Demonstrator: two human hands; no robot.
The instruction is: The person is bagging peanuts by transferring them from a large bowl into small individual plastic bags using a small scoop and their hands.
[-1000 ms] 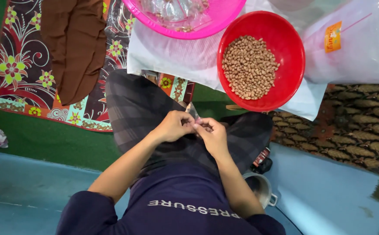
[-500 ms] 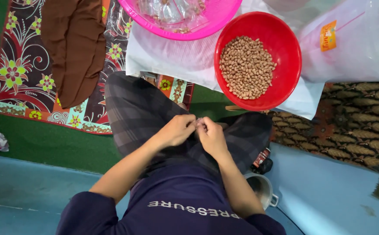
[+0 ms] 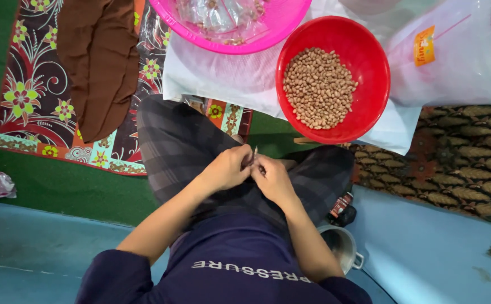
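A: Both hands came up a bit since the last look, and they sit closer to the lap's middle now. Head cam barely moved.

B: What are they doing?

A: I see the left hand (image 3: 227, 168) and right hand (image 3: 272, 175) pressed close, fingertips meeting. They pinch a tiny thin see-through plastic piece (image 3: 254, 153) that pokes up btw them. It's too small for me to tell what it is exactly, maybe a little bag edge.

B: Where's the other stuff?

A: The round red plastic bowl of tan peanuts (image 3: 332, 79) sits just past the knees, on a white plastic sheet (image 3: 231, 84). The round pink plastic bowl (image 3: 240, 28) is beside it, w/ small clear packets inside.

B: How far along?

A: My guess: some packets are done, since the pink bowl holds a few. Lots of peanuts are left in the red one, so plenty to go. A small metal pot (image 3: 340, 247) is by the right hip, and a big clear plastic bag (image 3: 459, 56) lies at far right.
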